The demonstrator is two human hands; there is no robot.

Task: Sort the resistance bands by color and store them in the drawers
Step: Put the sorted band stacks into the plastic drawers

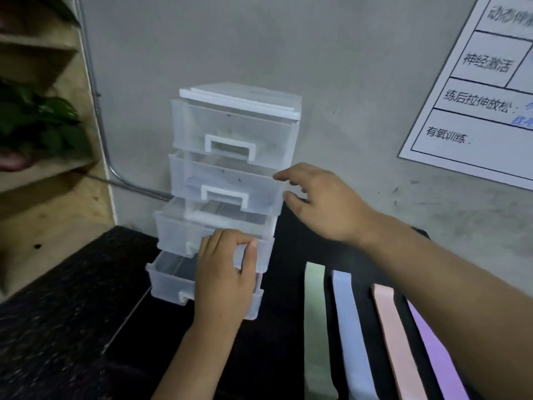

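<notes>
A clear plastic drawer unit (230, 122) with several stacked drawers stands against the grey wall. The third drawer (178, 232) and the bottom drawer (167, 280) are pulled out part way. My left hand (225, 272) grips the handle on the front of the third drawer, thumb on top. My right hand (323, 203) hovers with spread fingers at the right side of the second drawer (225, 183); whether it touches I cannot tell. On the dark surface to the right lie flat bands: green (315, 327), light blue (349, 327), pink (395, 342) and purple (432, 350).
A wooden shelf (43, 174) with a green plant (37, 122) stands at the left. A metal conduit (115, 174) runs along the wall behind the drawers. A printed paper chart (476, 96) hangs on the wall at the upper right. The black mat (72, 298) covers the surface.
</notes>
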